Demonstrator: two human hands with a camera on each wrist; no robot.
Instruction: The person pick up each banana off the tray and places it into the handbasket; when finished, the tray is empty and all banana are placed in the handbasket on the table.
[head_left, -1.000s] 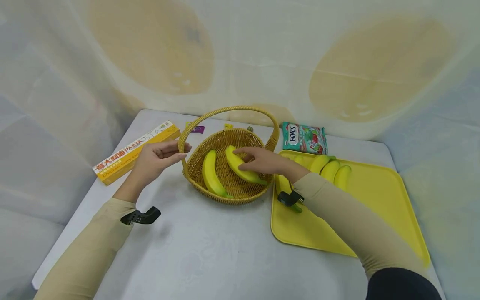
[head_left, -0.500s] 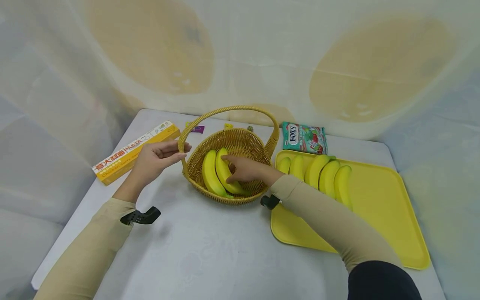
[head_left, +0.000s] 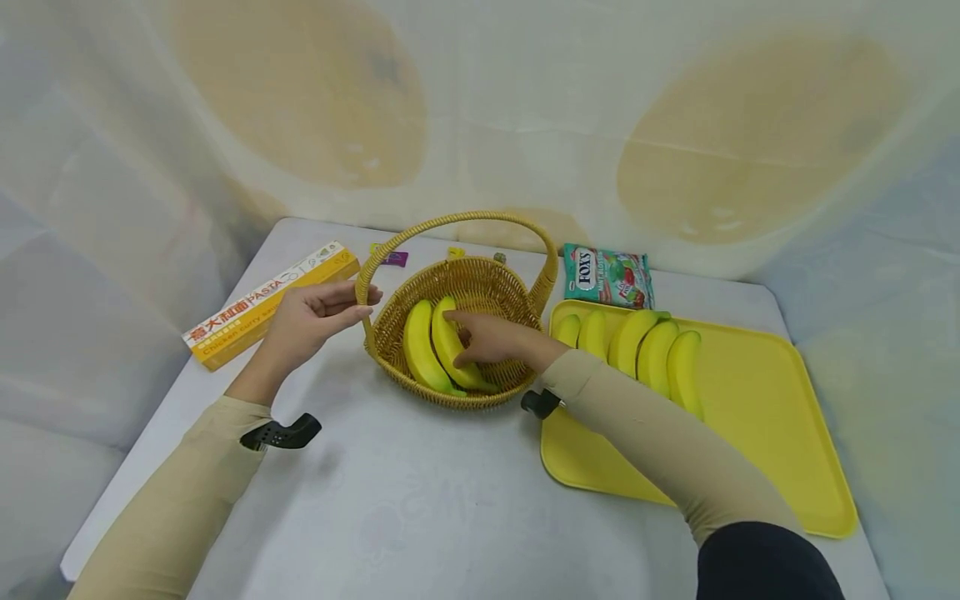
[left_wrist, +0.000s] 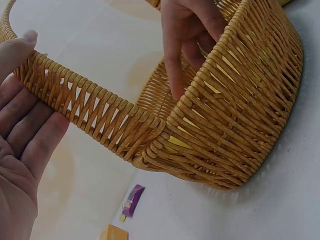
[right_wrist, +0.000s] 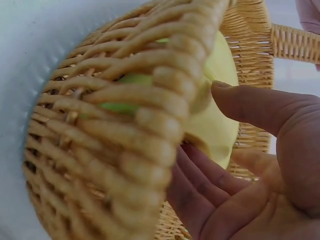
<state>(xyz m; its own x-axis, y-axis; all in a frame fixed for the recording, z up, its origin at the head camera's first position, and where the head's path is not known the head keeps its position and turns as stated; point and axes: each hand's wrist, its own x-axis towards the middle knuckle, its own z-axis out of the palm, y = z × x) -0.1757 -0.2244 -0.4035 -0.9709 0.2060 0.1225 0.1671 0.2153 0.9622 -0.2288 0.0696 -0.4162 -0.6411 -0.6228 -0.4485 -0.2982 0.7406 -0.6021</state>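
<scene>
Fabric-draped booth (head_left: 521, 117) around white table (head_left: 420, 508)

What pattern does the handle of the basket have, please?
The handle has an open crisscross weave between ribbed edges, seen best in the left wrist view.

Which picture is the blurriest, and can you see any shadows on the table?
Right wrist view: blurriest, with the wicker basket's rim looking soft up close; left wrist view: its weave looks crisper; head view: the FOX'S candy bag is readable, and a faint, soft shadow lies on the white table.
</scene>
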